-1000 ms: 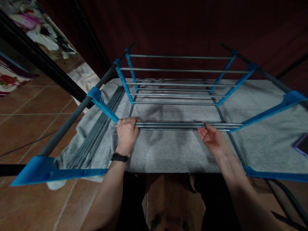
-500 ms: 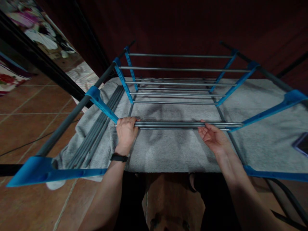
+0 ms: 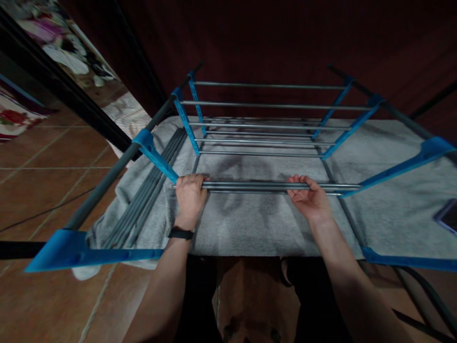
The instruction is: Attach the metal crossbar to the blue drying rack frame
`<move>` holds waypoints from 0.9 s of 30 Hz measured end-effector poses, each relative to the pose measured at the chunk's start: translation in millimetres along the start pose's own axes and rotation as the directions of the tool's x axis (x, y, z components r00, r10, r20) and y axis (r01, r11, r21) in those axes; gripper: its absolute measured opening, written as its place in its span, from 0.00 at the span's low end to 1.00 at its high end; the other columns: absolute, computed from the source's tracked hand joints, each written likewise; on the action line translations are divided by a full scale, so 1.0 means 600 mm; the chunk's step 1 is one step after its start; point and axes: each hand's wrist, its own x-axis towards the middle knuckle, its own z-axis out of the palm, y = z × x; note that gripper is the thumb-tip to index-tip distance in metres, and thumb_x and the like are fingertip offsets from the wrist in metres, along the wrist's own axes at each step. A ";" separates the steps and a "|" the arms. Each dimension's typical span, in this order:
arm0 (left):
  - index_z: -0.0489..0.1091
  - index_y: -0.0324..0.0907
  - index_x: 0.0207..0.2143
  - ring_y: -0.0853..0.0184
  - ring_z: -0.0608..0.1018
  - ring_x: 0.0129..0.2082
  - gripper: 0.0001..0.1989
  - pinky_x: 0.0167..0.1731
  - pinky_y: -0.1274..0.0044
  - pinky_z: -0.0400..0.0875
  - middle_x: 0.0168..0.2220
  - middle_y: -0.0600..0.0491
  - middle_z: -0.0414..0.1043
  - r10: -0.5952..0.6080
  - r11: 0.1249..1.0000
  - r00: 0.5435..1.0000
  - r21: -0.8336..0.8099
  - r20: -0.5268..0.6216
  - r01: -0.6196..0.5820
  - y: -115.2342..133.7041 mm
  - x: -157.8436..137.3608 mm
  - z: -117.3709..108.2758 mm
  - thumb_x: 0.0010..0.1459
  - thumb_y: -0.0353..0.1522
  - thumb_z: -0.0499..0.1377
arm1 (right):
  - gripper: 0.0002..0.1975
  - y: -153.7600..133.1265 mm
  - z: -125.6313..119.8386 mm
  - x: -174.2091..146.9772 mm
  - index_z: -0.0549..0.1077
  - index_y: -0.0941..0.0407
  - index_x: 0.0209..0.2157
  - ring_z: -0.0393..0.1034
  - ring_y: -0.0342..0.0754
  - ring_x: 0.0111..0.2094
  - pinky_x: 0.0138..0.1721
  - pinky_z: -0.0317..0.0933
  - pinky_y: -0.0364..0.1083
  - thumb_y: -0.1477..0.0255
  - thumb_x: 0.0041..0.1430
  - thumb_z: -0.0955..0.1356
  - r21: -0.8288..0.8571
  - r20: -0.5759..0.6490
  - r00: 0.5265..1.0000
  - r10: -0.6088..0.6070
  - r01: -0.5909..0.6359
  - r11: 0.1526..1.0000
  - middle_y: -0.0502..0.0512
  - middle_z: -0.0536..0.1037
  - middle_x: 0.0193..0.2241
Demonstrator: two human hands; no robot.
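Note:
A rack frame of grey tubes and blue plastic brackets stands over a grey towel-like cloth (image 3: 243, 224). Close to me, a few thin metal rods (image 3: 246, 185) run side by side across the frame. My left hand (image 3: 190, 197) is closed over their left end, against the lower tip of a blue bracket (image 3: 157, 159); its grip hides that joint. Palm up, my right hand (image 3: 310, 200) curls its fingers round the rods from below, left of the right blue bracket (image 3: 392, 169). Behind, more thin rods (image 3: 274, 105) span the farther brackets.
Loose grey tubes (image 3: 150, 190) lie bundled on the cloth at left. A phone-like dark object (image 3: 446, 215) rests at the right edge. Near-side blue brackets (image 3: 103, 257) jut toward me. A dark red curtain (image 3: 257, 38) hangs behind, and tiled floor (image 3: 43, 190) shows at left.
My right hand has slid left along the rods, its fingers now further round them. My left hand stays on the left end. The view has shifted slightly.

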 end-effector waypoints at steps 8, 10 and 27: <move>0.74 0.43 0.39 0.52 0.74 0.41 0.19 0.43 0.64 0.59 0.37 0.45 0.77 -0.030 0.999 0.999 0.013 -0.027 0.031 0.007 -0.002 0.003 0.69 0.39 0.46 | 0.07 0.004 0.011 0.001 0.73 0.55 0.32 0.80 0.44 0.37 0.46 0.77 0.47 0.80 0.62 0.66 0.057 -0.017 1.000 0.004 -0.003 0.998 0.50 0.81 0.31; 0.74 0.43 0.39 0.53 0.74 0.40 0.18 0.42 0.65 0.59 0.36 0.45 0.77 -0.027 0.999 0.999 0.025 -0.032 0.027 0.007 -0.002 0.004 0.69 0.39 0.46 | 0.08 0.004 0.013 -0.001 0.73 0.55 0.33 0.80 0.43 0.37 0.46 0.77 0.47 0.81 0.61 0.66 0.071 -0.012 1.000 0.002 -0.001 0.997 0.50 0.81 0.31; 0.75 0.43 0.38 0.53 0.74 0.41 0.21 0.45 0.65 0.59 0.36 0.45 0.76 -0.031 0.998 0.997 0.051 -0.069 0.034 -0.003 0.001 0.024 0.69 0.43 0.46 | 0.15 0.009 0.012 0.005 0.73 0.54 0.35 0.77 0.42 0.31 0.42 0.76 0.44 0.85 0.48 0.64 0.189 0.034 0.999 0.042 -0.047 0.981 0.45 0.79 0.26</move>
